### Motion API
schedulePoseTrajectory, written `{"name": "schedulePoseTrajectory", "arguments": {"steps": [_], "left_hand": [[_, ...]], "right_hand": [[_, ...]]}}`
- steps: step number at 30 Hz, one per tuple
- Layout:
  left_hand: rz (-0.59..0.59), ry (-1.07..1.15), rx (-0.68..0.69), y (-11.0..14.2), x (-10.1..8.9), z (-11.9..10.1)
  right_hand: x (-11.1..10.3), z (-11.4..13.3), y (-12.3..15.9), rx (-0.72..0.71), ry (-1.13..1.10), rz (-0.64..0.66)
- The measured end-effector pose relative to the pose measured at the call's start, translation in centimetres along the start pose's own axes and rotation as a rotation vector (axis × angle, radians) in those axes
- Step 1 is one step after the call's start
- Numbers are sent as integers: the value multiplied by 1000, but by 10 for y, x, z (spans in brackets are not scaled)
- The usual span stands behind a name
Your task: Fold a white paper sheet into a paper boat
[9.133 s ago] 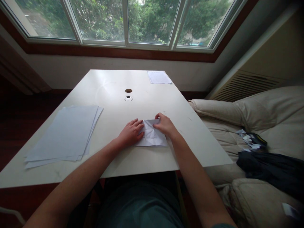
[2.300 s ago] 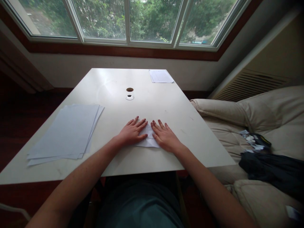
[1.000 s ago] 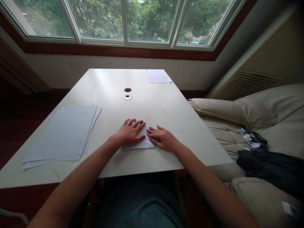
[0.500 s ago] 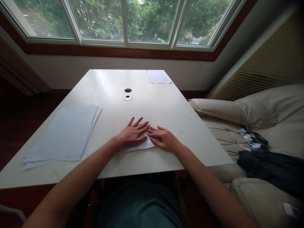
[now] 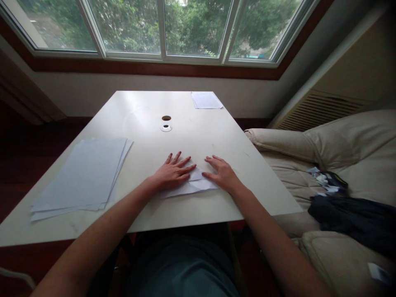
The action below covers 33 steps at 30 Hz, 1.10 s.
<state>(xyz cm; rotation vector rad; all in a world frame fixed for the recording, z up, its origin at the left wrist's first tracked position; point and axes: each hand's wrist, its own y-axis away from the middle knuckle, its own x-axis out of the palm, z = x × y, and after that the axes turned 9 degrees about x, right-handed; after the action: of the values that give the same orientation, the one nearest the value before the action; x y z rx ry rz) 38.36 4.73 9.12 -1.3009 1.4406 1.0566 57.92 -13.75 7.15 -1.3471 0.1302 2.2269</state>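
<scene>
Left hand: The left hand (image 5: 173, 173) lies flat on the tabletop (image 5: 198, 140). Its lower edge rests on the left end of the folded white paper (image 5: 192, 187).

Right hand: The right hand (image 5: 221, 175) is on the tabletop too, just right of the left hand. It sits over the upper right side of the paper, and its thumb is by the paper's top edge.

Fingers: On both hands they are spread wide and nearly flat. They do not pinch or hold anything.

Paper in use: It lies flat on the tabletop, low in the middle of the frame, between the two hands. It has folds and pointed corners.

Other paper: A big stack of white sheets (image 5: 80, 177) lies at the left of the tabletop. A small pile of sheets (image 5: 206, 100) lies at the far edge.

Tabletop: It is white. Near the middle of the far half are a small round hole (image 5: 166, 118) and a small round ring (image 5: 166, 128).

Right side: A tan sofa (image 5: 340, 144) sits at the right of the frame, with a dark cloth (image 5: 346, 218) on it.

Back: A wide window (image 5: 161, 29) shows green trees.
</scene>
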Motion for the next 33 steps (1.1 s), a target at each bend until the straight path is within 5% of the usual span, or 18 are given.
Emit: {"name": "schedulePoseTrajectory", "arguments": {"steps": [21, 33], "left_hand": [[24, 30, -22, -2, -1, 0], [25, 24, -18, -3, 2, 0]], "right_hand": [[12, 10, -1, 76, 266, 91], [13, -4, -2, 34, 202, -4]]}}
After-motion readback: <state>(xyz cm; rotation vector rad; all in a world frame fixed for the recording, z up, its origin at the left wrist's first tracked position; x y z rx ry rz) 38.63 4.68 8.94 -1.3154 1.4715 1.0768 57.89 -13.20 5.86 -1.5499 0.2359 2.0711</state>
